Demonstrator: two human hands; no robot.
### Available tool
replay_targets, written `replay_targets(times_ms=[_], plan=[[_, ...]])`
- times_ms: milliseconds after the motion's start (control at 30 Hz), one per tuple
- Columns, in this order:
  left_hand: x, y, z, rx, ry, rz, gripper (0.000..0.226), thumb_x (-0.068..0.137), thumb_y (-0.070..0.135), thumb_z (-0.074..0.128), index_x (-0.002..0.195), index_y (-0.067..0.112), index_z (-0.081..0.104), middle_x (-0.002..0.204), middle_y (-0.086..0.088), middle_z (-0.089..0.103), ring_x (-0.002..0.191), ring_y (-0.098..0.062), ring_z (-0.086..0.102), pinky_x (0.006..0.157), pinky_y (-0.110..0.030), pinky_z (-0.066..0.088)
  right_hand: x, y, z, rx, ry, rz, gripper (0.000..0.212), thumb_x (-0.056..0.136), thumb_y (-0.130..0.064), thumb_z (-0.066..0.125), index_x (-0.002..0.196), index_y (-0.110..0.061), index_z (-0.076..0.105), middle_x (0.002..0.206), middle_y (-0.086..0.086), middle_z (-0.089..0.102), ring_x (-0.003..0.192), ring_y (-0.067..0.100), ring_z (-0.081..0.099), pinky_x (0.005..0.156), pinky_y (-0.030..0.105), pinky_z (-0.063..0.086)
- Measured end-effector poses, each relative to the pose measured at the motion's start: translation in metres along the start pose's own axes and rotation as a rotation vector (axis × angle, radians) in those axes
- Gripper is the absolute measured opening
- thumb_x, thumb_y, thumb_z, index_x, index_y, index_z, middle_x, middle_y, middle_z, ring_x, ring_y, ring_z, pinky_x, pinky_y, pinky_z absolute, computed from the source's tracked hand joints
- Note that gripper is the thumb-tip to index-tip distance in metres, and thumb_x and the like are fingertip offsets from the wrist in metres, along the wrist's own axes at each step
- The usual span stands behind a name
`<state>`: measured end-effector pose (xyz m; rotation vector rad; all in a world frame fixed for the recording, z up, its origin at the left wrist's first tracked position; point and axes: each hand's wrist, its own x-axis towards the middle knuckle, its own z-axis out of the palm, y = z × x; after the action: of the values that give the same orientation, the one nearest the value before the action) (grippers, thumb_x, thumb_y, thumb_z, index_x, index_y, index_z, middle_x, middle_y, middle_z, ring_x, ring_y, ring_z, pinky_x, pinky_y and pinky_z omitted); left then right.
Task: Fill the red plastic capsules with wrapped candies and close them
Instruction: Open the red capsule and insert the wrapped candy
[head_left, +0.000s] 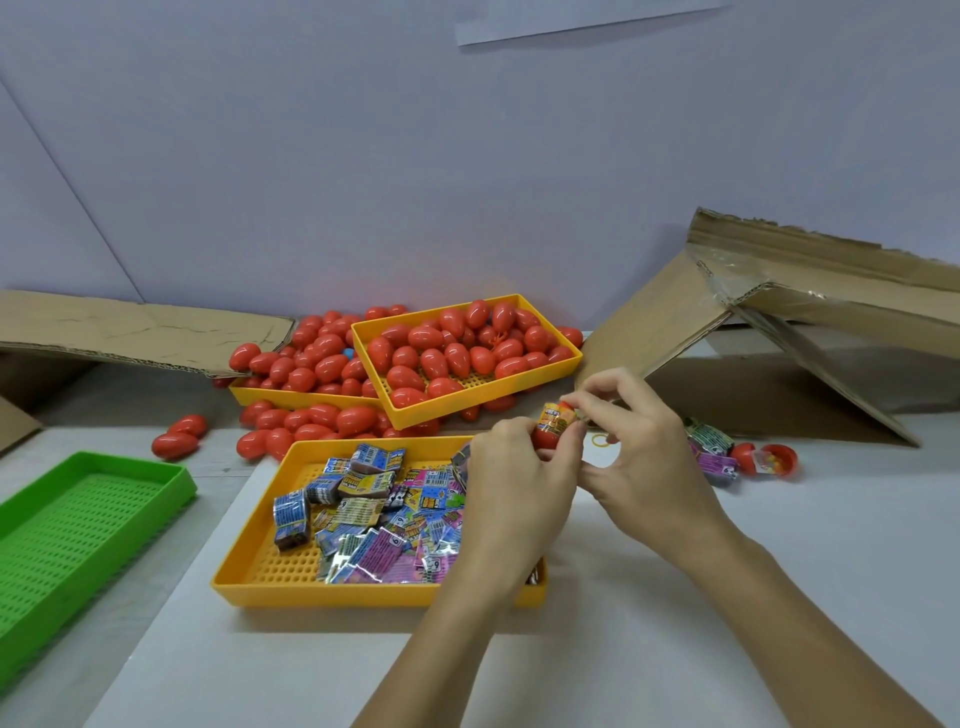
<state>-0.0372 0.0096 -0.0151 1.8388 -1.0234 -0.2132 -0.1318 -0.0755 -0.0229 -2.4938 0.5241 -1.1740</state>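
My left hand (519, 473) grips an open red capsule half (545, 437) with a yellow wrapped candy (555, 419) sticking out of its top. My right hand (631, 447) pinches the top of that candy with thumb and fingertips. Below both hands stands a yellow tray (260, 566) holding several wrapped candies (374, 519) in blue, purple and yellow. Further back, two yellow trays (519, 387) (291, 399) hold several closed red capsules (441, 353), and more capsules lie loose around them.
A green perforated tray (78, 530) sits at the left. Torn cardboard (779, 332) leans at the back right, another flat sheet (130, 327) at the back left. An open red capsule (769, 460) and wrapped candies (714, 452) lie right of my hands. Two loose capsules (179, 436) lie left.
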Motion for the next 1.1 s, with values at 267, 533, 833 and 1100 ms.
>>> replay_targets(times_ms=[267, 533, 833, 1100], plan=[[-0.004, 0.003, 0.002, 0.144, 0.118, 0.011, 0.045, 0.091, 0.047, 0.063, 0.061, 0.019, 0.044, 0.058, 0.001, 0.046, 0.057, -0.017, 0.042, 0.055, -0.029, 0.029, -0.003, -0.006, 0.007, -0.055, 0.046, 0.006, 0.039, 0.078, -0.026, 0.07, 0.107, 0.0, 0.068, 0.104, 0.007, 0.054, 0.091, 0.02, 0.055, 0.076, 0.031, 0.054], [-0.002, -0.001, 0.002, 0.012, 0.13, 0.1, 0.035, 0.087, 0.047, 0.067, 0.069, 0.018, 0.059, 0.058, 0.008, 0.057, 0.058, -0.012, 0.057, 0.053, -0.029, 0.042, 0.0, -0.002, 0.002, -0.026, 0.042, -0.015, 0.043, 0.071, -0.011, 0.085, 0.11, -0.003, 0.068, 0.107, 0.006, 0.056, 0.096, 0.009, 0.051, 0.081, 0.018, 0.049], [-0.005, 0.003, 0.002, 0.138, 0.13, 0.1, 0.04, 0.091, 0.036, 0.064, 0.06, 0.021, 0.044, 0.05, 0.006, 0.039, 0.052, -0.017, 0.038, 0.058, -0.031, 0.028, -0.001, -0.006, 0.001, -0.099, 0.006, -0.058, 0.034, 0.074, -0.007, 0.079, 0.105, 0.002, 0.067, 0.104, 0.011, 0.057, 0.092, 0.018, 0.055, 0.079, 0.026, 0.051], [-0.003, -0.002, -0.002, 0.139, 0.153, 0.035, 0.04, 0.082, 0.035, 0.072, 0.052, 0.016, 0.052, 0.047, 0.002, 0.048, 0.048, -0.017, 0.044, 0.048, -0.025, 0.029, -0.004, -0.012, 0.004, -0.179, -0.002, -0.093, 0.034, 0.072, -0.008, 0.083, 0.101, 0.003, 0.068, 0.101, 0.012, 0.058, 0.088, 0.022, 0.058, 0.073, 0.031, 0.057]])
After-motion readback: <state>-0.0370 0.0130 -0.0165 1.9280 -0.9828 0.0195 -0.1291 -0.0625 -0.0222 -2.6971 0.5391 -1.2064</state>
